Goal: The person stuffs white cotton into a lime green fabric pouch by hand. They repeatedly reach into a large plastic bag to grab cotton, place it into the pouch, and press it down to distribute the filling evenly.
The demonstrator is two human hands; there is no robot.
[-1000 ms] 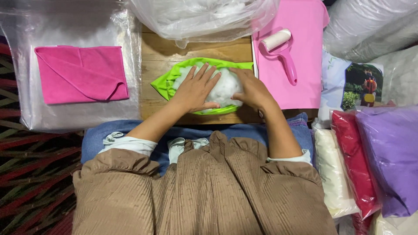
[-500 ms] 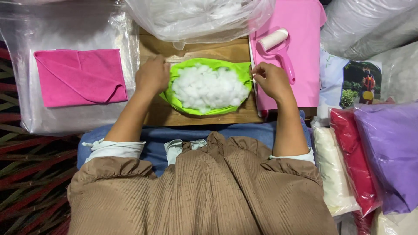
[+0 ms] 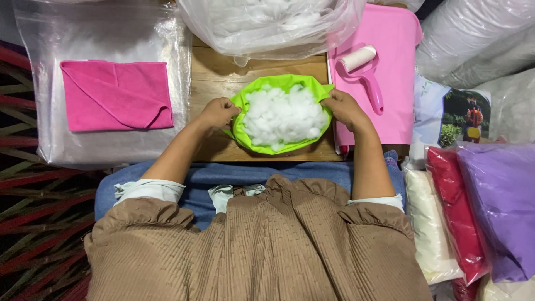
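Lime-green fabric cover (image 3: 252, 109), heaped with white fibre stuffing (image 3: 284, 116), centred on wooden board (image 3: 214, 75). Left hand (image 3: 217, 113) pinching rim at 9 o'clock, right hand (image 3: 344, 108) at 3. Probably light, soft, floppy; best gripped at opposite rim edges.

Far left I see a folded pink cloth (image 3: 114, 95) lying on a clear plastic bag (image 3: 100, 142). At the far middle sits a big clear bag of white stuffing (image 3: 273, 22). To the right lies a pink sheet (image 3: 390, 67) with a pink-handled lint roller (image 3: 365, 72) on top. Near right — bagged fabrics side by side: cream (image 3: 429, 223), red (image 3: 457, 206), purple (image 3: 499, 206). Bare wooden table (image 3: 212, 72) shows between.
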